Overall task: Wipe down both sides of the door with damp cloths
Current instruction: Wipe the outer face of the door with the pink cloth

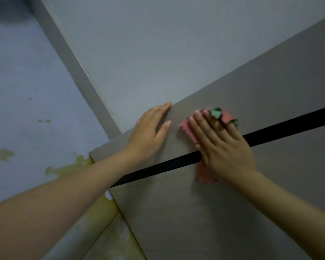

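The grey-brown door (261, 102) fills the right and lower part of the view, seen near its top corner, with a black strip (158, 168) running across it. My right hand (219, 145) lies flat with straight fingers on a pink and green cloth (225, 117), pressing it against the door face over the strip. My left hand (150, 134) rests on the door's top edge, fingers along the edge and thumb on the face.
A grey door frame (77, 72) runs diagonally at the left. Beside it is a bluish wall (23, 91) with yellow-green stains of peeled paint (71, 167). Pale grey ceiling or wall (158, 44) is above the door.
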Tool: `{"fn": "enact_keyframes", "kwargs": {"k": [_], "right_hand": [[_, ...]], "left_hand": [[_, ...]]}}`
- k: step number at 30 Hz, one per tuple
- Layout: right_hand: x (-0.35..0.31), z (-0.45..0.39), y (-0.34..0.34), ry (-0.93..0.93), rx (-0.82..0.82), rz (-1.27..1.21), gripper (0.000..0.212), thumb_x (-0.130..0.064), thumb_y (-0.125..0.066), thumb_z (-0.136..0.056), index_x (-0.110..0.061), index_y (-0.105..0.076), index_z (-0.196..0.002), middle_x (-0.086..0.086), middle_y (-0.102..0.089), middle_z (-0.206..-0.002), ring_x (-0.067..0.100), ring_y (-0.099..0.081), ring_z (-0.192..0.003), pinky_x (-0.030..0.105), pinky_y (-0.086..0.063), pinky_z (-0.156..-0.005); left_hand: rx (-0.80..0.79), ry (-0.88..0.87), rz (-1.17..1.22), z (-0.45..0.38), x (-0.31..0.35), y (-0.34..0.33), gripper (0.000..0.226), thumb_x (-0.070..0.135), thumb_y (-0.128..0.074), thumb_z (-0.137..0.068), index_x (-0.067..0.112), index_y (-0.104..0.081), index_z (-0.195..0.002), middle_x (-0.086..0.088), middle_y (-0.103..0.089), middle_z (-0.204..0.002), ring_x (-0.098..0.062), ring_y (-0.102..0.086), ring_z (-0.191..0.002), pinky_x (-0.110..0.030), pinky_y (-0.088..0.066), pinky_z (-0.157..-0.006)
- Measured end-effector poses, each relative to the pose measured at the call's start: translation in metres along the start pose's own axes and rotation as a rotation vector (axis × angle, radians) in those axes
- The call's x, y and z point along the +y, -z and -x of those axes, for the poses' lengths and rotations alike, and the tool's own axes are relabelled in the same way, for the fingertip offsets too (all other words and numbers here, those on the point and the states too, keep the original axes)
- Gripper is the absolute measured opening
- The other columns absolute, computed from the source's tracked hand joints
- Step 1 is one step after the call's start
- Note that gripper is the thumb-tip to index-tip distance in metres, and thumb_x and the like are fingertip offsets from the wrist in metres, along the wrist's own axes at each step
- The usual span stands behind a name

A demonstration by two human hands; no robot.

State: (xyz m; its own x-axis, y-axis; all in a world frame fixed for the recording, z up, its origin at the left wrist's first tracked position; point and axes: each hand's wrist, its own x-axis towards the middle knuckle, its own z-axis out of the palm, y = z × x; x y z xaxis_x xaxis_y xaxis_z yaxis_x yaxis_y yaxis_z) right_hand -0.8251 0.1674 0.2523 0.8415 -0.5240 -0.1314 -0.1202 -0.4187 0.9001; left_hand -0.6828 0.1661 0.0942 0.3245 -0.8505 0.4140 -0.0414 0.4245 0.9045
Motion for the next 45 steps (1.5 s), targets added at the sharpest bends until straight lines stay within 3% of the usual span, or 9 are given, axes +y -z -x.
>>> {"fn": "enact_keyframes", "kwargs": {"k": [5,8,12,21,25,30,36,42,45], "right_hand": [[-0.015,-0.034,-0.004,-0.208,0.057,-0.049,0.058,-0.029,-0.029,-0.099,-0.007,-0.011,-0.15,0.009,-0.005,-0.156,0.023,-0.004,-0.144,0.043,-0.004,-0.118],[-0.047,-0.018,-0.019,0.06,-0.054,0.037,0.06,-0.029,-0.034,-0.095,-0.012,-0.014,-0.149,0.008,-0.009,-0.154,0.024,-0.005,-0.142,0.044,-0.009,-0.116],[-0.04,-0.003,-0.019,0.103,-0.04,-0.016,0.057,-0.027,-0.034,-0.093,-0.009,-0.026,-0.147,0.009,-0.021,-0.153,0.025,-0.016,-0.142,0.043,-0.014,-0.116],[-0.091,-0.035,-0.037,0.117,-0.139,0.033,0.065,-0.025,-0.019,-0.096,-0.002,0.018,-0.144,0.016,0.018,-0.152,0.029,0.015,-0.142,0.046,0.011,-0.115],[-0.077,-0.006,-0.03,0.185,-0.067,-0.042,0.061,-0.024,-0.036,-0.092,-0.01,-0.015,-0.148,0.011,-0.013,-0.154,0.026,-0.009,-0.142,0.043,-0.009,-0.117],[-0.06,-0.058,-0.026,-0.015,0.022,-0.111,0.064,-0.018,-0.037,-0.094,-0.005,-0.008,-0.149,0.012,-0.002,-0.155,0.026,0.002,-0.144,0.041,0.004,-0.117],[-0.115,-0.039,-0.037,0.291,-0.287,0.012,0.069,-0.025,-0.012,-0.095,0.002,0.041,-0.131,0.021,0.039,-0.142,0.034,0.037,-0.129,0.047,0.026,-0.104],[-0.099,-0.019,-0.042,0.281,-0.174,-0.049,0.058,-0.024,-0.016,-0.092,-0.007,-0.013,-0.148,0.015,-0.008,-0.154,0.027,-0.004,-0.143,0.043,0.001,-0.117],[-0.125,-0.045,-0.049,0.309,-0.19,-0.013,0.062,-0.023,-0.014,-0.094,-0.002,0.019,-0.141,0.02,0.019,-0.148,0.031,0.013,-0.141,0.051,0.017,-0.112]], "left_hand": [[-0.06,0.183,0.305,-0.02,-0.022,0.006,0.025,0.026,-0.045,-0.1,0.034,-0.06,-0.118,0.009,-0.059,-0.125,0.0,-0.052,-0.115,-0.016,-0.035,-0.102],[-0.134,0.294,0.423,-0.026,-0.034,0.012,0.03,0.019,-0.045,-0.101,0.043,-0.062,-0.098,0.025,-0.062,-0.109,0.021,-0.054,-0.095,-0.001,-0.036,-0.086],[-0.216,0.358,0.494,-0.018,-0.049,0.019,0.026,0.019,-0.044,-0.101,0.032,-0.056,-0.12,0.03,-0.058,-0.107,0.025,-0.052,-0.091,0.004,-0.035,-0.079],[-0.317,0.45,0.455,-0.01,-0.085,0.03,0.041,0.031,-0.051,-0.094,0.014,-0.057,-0.131,0.002,-0.055,-0.135,-0.005,-0.049,-0.125,-0.025,-0.031,-0.113],[-0.42,0.505,0.451,-0.007,-0.093,0.042,0.049,0.041,-0.05,-0.09,0.021,-0.053,-0.136,0.008,-0.05,-0.141,-0.008,-0.044,-0.131,-0.034,-0.025,-0.117],[-0.483,0.523,0.419,-0.008,-0.1,0.048,0.034,0.035,-0.044,-0.098,0.033,-0.052,-0.131,0.017,-0.045,-0.14,0.002,-0.038,-0.13,-0.018,-0.025,-0.112],[-0.449,0.53,0.479,-0.001,-0.104,0.046,0.036,0.025,-0.04,-0.101,0.02,-0.049,-0.136,0.006,-0.046,-0.144,-0.001,-0.039,-0.13,-0.018,-0.025,-0.111],[-0.455,0.529,0.464,-0.001,-0.104,0.048,0.038,0.034,-0.047,-0.097,0.027,-0.052,-0.135,0.011,-0.047,-0.142,-0.003,-0.039,-0.132,-0.023,-0.023,-0.114],[-0.445,0.53,0.415,0.0,-0.106,0.046,0.041,0.033,-0.045,-0.099,0.021,-0.05,-0.137,0.009,-0.048,-0.141,0.001,-0.042,-0.127,-0.004,-0.029,-0.1]]}}
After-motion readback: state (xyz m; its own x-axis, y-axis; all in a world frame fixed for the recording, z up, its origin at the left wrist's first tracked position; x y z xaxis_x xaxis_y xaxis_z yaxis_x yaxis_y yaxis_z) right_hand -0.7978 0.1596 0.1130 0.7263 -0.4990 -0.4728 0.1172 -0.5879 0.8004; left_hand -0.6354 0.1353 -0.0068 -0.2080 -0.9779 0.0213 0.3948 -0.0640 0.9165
